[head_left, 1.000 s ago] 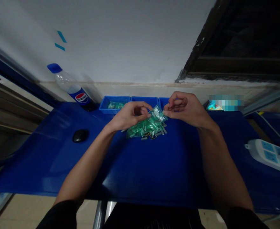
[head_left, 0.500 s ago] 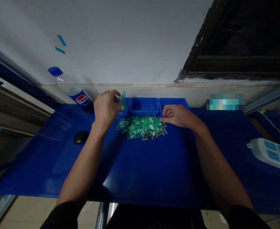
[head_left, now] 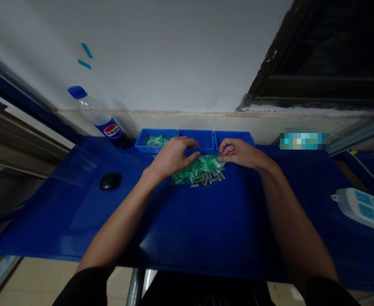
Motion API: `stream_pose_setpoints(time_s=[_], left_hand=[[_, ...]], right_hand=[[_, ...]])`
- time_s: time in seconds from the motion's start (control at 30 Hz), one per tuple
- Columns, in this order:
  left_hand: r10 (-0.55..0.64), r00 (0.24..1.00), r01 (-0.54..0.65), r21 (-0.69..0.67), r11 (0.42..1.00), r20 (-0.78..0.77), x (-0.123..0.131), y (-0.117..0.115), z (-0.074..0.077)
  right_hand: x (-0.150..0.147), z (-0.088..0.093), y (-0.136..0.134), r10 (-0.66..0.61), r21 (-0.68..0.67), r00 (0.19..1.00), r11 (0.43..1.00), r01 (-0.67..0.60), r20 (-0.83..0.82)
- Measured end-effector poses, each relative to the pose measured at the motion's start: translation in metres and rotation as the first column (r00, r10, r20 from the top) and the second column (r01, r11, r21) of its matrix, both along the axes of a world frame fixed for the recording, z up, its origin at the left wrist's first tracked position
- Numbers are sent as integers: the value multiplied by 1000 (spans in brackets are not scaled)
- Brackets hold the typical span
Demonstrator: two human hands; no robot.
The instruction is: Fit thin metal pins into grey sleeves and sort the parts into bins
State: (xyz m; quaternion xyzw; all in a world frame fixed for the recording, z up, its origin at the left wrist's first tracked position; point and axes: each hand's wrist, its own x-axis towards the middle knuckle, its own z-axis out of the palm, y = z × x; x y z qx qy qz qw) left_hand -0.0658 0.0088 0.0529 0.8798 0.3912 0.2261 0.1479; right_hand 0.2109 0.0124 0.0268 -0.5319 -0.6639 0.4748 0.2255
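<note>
A heap of small green transparent bags with dark metal parts [head_left: 199,171] lies on the blue table [head_left: 189,225]. My left hand [head_left: 173,156] rests on the heap's left side, fingers apart and reaching over the bags. My right hand [head_left: 239,153] is at the heap's right edge, fingers curled in a pinch on a bag. Behind the heap stand three blue bins in a row: the left bin [head_left: 155,140] holds a few green bags, the middle bin [head_left: 202,138] and right bin [head_left: 236,136] show no contents.
A cola bottle with a blue cap [head_left: 99,117] leans at the back left. A black mouse [head_left: 110,181] lies left of the heap. A white power strip [head_left: 363,204] sits at the right edge. A white wall rises behind the bins.
My left hand carried a green bag to the left bin, let it go, and came back to the heap. My right hand dropped to the heap's right edge and stayed there.
</note>
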Motion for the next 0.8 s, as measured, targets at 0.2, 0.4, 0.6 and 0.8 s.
stream_pose_setpoints(time_s=[0.2, 0.4, 0.6, 0.8], left_hand=[[-18, 1000, 19, -55, 998, 23, 6, -2, -5], [44, 974, -1, -189, 982, 222, 9, -5, 0], [24, 914, 100, -283, 954, 405, 13, -9, 4], [121, 961, -86, -148, 985, 248, -4, -4, 14]], right_hand=[[6, 21, -7, -183, 144, 982, 972, 188, -43], [-12, 32, -15, -180, 210, 948, 948, 238, -263], [-30, 30, -19, -97, 132, 928, 979, 154, -361], [-24, 12, -12, -55, 169, 982, 982, 86, -178]])
